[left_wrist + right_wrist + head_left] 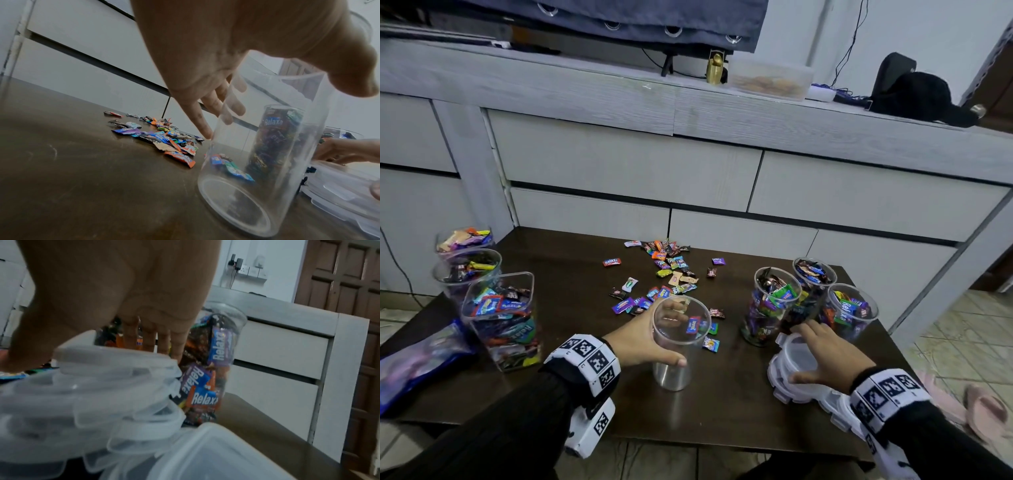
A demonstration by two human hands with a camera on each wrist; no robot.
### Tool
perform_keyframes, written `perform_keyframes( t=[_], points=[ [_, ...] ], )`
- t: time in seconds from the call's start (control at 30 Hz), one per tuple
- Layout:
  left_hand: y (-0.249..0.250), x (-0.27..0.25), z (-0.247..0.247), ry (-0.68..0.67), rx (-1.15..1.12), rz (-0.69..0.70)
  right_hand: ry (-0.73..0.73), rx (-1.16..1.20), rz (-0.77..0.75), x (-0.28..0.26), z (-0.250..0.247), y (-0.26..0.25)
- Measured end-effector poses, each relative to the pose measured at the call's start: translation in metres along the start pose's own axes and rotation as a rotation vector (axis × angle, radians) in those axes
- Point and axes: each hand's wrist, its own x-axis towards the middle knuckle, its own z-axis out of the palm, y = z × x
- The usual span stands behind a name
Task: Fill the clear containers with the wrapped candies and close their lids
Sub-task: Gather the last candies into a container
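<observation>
The empty clear container [677,342] stands near the front middle of the table [571,404] and serves as the landmark here. The left hand [643,337] wraps it: thumb on the near wall, fingers [205,128] showing through the far wall, so this grip is closed round the tube. In the left wrist view the tube looks tilted, its base rim partly lifted, though the wide lens may exaggerate that.

Just right of the container lies a stack of translucent lids [796,373]. The right hand [828,356] lies over the top lid with fingers [148,340] spread and nearly straight and the thumb against the stack's near edge; this grip looks open, pressing rather than pinching, though motion blur leaves that unsure.

The container is likely thin, stiff plastic: light, smooth and easy to tip while empty, so holding mid-wall suits it. The lids probably flex and cling together; lifting one by its edge tab should separate it.

Beyond the container, loose wrapped candies [671,274] are scattered toward the table's far edge. Right of it stand three filled round containers [774,305]; left of it, more filled containers [500,318]. Several wrappers read "Relaxa" [219,345].
</observation>
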Motion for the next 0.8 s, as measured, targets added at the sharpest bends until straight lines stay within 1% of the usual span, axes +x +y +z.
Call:
perform_keyframes(
  t=[0.1,0.2,0.23,0.3,0.33,0.37,0.4,0.47,0.53,0.57,0.6,0.63,0.67,0.73,0.8],
  points=[
    [0.001,-0.001,0.001,0.007,-0.001,0.004,-0.002,0.075,0.024,0.003,0.009,-0.003],
    [0.001,-0.002,0.000,-0.005,-0.003,-0.006,0.026,0.072,0.052,0.000,0.008,-0.006],
    [0.000,-0.003,-0.001,-0.016,-0.008,-0.005,0.072,0.033,0.043,-0.003,0.005,-0.010],
    [-0.001,-0.005,-0.004,-0.036,-0.042,0.014,0.251,-0.085,-0.022,-0.008,-0.002,-0.021],
    [-0.001,-0.006,-0.004,-0.038,-0.077,0.024,0.352,-0.089,-0.055,-0.012,-0.006,-0.029],
    [0.000,-0.006,-0.005,-0.031,-0.113,0.034,0.420,-0.034,-0.080,-0.014,-0.009,-0.040],
    [0.001,-0.008,-0.006,-0.009,-0.145,0.043,0.447,0.020,-0.101,-0.015,-0.010,-0.052],
    [0.004,-0.013,-0.010,0.085,-0.177,0.048,0.399,0.143,-0.118,-0.007,-0.007,-0.075],
    [0.001,-0.016,-0.018,0.233,-0.113,0.042,0.275,0.322,-0.058,0.011,0.003,-0.094],
    [-0.002,-0.015,-0.023,0.311,-0.018,0.004,0.210,0.386,0.000,0.023,0.010,-0.102],
    [-0.004,-0.013,-0.028,0.376,0.118,-0.069,0.141,0.432,0.071,0.036,0.015,-0.109],
    [-0.005,-0.010,-0.032,0.400,0.291,-0.175,0.074,0.478,0.140,0.049,0.020,-0.114],
    [-0.006,-0.005,-0.034,0.370,0.478,-0.279,0.017,0.518,0.199,0.062,0.024,-0.119],
    [-0.013,0.006,-0.036,0.200,0.792,-0.443,-0.052,0.550,0.290,0.087,0.029,-0.125],
    [-0.022,0.019,-0.040,0.081,0.961,-0.554,-0.098,0.531,0.363,0.109,0.032,-0.127]
  ],
)
